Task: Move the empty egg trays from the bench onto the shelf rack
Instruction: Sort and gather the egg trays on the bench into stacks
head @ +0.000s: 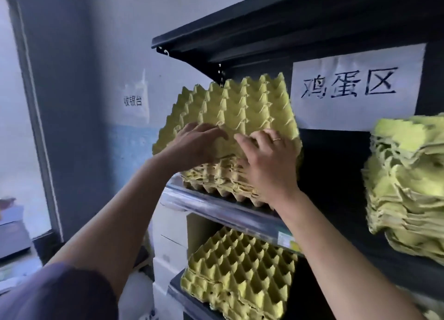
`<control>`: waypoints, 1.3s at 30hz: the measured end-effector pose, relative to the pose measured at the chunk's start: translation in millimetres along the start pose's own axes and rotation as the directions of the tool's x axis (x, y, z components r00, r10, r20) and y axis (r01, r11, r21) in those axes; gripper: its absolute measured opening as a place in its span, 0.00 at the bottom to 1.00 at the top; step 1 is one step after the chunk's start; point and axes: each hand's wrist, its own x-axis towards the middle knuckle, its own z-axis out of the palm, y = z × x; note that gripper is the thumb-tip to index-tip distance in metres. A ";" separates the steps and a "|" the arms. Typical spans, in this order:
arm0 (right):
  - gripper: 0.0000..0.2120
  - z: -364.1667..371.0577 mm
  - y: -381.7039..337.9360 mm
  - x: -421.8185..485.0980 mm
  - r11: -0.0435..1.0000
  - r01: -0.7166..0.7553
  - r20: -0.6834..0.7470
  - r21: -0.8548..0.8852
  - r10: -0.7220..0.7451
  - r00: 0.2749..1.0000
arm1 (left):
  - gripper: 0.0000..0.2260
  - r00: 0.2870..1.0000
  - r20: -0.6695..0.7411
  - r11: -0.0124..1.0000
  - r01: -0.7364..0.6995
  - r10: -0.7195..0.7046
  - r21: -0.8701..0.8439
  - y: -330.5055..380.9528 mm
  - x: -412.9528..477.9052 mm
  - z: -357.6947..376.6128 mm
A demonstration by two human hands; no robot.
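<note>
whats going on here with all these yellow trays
A person is loading empty egg trays onto a dark shelf rack. Both hands are on the top tray, which sits tilted on a stack on the middle shelf. The left hand lies on it with fingers spread, and the right hand curls over its near edge. A lower stack sits on the shelf below and a right stack near a paper sign.
</note>
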 end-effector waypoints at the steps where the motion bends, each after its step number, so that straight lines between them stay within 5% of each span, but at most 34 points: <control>1: 0.21 6.0 0.4 4.3 1.000 -0.018 0.012 -0.025 0.018 1.000 | 0.27 1.000 0.014 1.000 -0.018 0.018 0.003 -3.9 9.8 1.5; 10: 0.24 46.6 0.6 30.4 0.981 -0.120 0.115 -0.152 0.138 0.984 | 0.28 0.999 -0.045 1.000 0.000 0.000 0.000 -28.1 42.0 42.3; 14: 0.17 44.4 2.3 31.1 0.965 -0.121 0.163 -0.234 0.161 0.973 | 0.26 0.999 -0.038 0.999 -0.030 0.029 -0.041 -25.8 43.9 59.9; 18: 0.16 42.4 2.0 26.9 0.967 -0.095 0.182 -0.236 0.140 0.973 | 0.26 1.000 0.007 0.992 -0.026 0.027 -0.121 -30.2 39.1 70.2; 28: 0.18 41.3 0.0 10.8 0.972 -0.083 0.204 -0.218 0.129 0.970 | 0.28 0.990 -0.141 0.998 0.008 -0.018 -0.070 -14.6 19.2 81.2; 39: 0.18 23.2 2.3 -3.5 0.973 -0.146 0.014 -0.177 0.151 0.988 | 0.23 0.953 -0.273 0.977 0.078 -0.131 -0.198 -23.5 0.9 80.7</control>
